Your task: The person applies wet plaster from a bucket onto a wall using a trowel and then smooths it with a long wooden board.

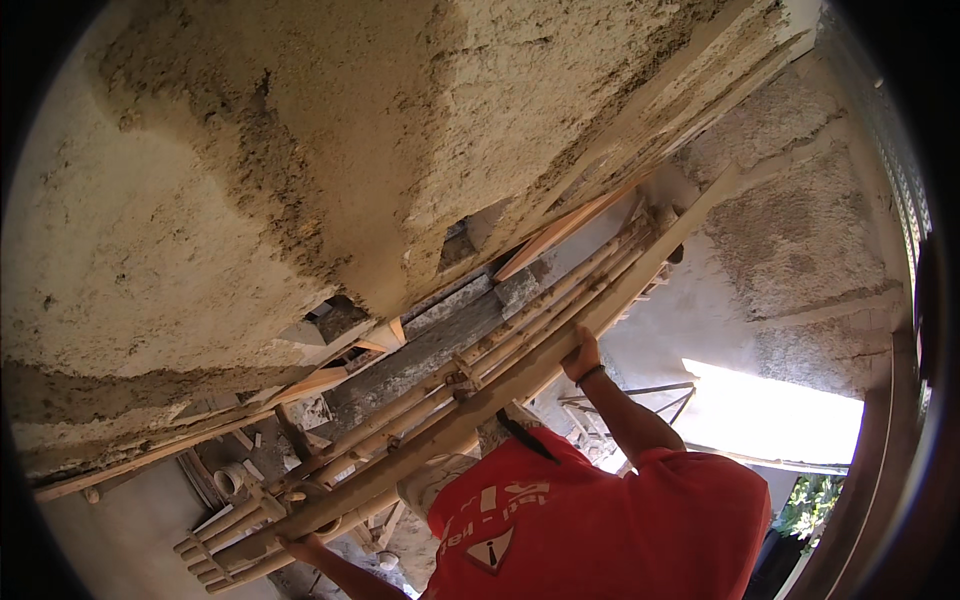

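My right hand (583,357), with a dark band at the wrist, grips the lower edge of a long, narrow, mortar-coloured board (530,382). Toward its lower-left end, my left hand (303,549) is closed on the same board. The board runs slantwise from lower left to upper right, apart from most of the plaster face (370,180) above it. That face is rough and pale, with smoother damp bands and dark crumbly strips. Thumbs and fingertips are partly hidden behind the board.
Bamboo poles (400,412) tied as a scaffold platform lie below the board. Square openings (335,318) break the plaster's lower part, edged by timber strips (330,378). A rough wall (800,240) stands at right, with a bright opening (770,415) below it.
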`<state>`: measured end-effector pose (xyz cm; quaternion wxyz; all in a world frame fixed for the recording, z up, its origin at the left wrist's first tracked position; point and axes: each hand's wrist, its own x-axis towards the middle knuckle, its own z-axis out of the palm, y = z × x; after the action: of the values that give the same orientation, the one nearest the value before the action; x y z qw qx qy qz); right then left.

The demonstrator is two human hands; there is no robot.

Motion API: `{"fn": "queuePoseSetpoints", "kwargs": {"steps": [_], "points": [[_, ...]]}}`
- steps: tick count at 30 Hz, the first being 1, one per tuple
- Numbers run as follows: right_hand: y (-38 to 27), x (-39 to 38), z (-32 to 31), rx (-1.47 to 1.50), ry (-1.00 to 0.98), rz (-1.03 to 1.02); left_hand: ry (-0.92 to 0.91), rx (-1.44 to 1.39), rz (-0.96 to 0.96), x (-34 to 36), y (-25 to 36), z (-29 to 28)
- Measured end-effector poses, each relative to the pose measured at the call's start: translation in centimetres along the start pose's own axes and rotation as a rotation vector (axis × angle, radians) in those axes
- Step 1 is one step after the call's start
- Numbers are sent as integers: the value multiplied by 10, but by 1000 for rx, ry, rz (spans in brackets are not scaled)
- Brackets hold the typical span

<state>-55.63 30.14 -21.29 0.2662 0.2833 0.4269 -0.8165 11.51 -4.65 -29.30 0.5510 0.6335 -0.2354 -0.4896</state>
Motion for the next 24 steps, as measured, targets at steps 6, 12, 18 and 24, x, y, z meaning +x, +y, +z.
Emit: {"fn": "queuePoseSetpoints", "kwargs": {"steps": [6, 12, 18, 24], "points": [[-17, 19, -12, -54, -48, 53, -3, -193, -84, 6, 15, 28], [-21, 25, -12, -53, -75, 52, -113, 207, 134, 17, 29, 32], [-31, -13, 8, 29, -185, -162, 2, 198, 144, 26, 85, 25], [-72, 34, 21, 38, 0, -283, 110, -184, -85, 32, 90, 51]]}}
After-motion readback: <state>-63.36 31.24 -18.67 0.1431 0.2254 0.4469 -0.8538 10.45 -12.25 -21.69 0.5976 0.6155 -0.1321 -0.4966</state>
